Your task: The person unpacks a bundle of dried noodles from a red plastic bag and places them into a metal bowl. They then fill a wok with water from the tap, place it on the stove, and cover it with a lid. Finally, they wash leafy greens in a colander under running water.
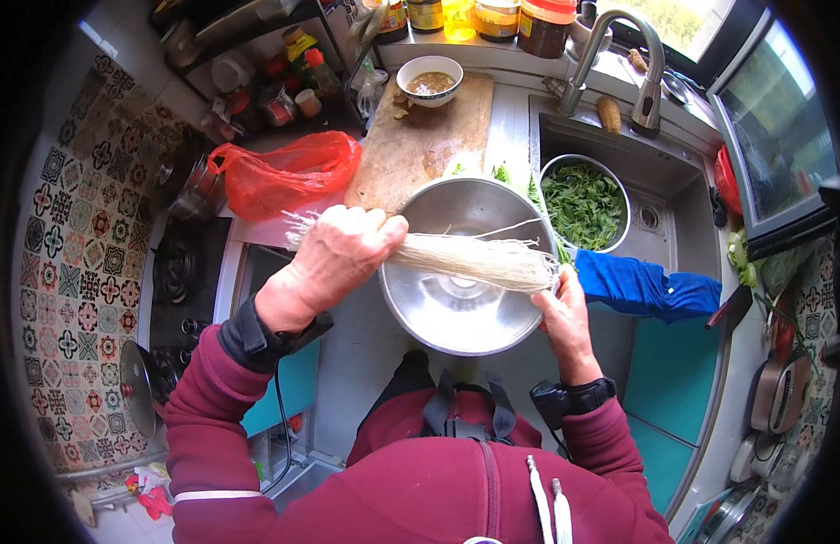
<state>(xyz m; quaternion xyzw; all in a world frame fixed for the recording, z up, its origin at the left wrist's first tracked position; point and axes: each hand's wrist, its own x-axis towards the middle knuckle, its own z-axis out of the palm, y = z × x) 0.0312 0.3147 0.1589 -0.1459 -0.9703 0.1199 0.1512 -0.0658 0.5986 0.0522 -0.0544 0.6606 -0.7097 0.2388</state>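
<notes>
A bundle of thin, pale dried noodles (465, 258) stretches across a large stainless steel bowl (465, 322). My left hand (343, 254) is wrapped in a fist around the bundle near its left end, and loose strand ends poke out beyond the fist. At the looped right end, my right hand (565, 322) is closed with thumb and fingers on the noodles, right by the bowl's rim. Whether that hand also grips the rim, I cannot tell. The bowl's bottom shows below the strands, shiny and bare.
Behind the bowl lies a wooden cutting board (393, 154) bearing a small bowl of brown sauce (430, 82). A red plastic bag (293, 168) sits to its left. Right, a basin of leafy greens (583, 204) stands in the sink (683, 199); a blue cloth (651, 286) hangs over its front edge.
</notes>
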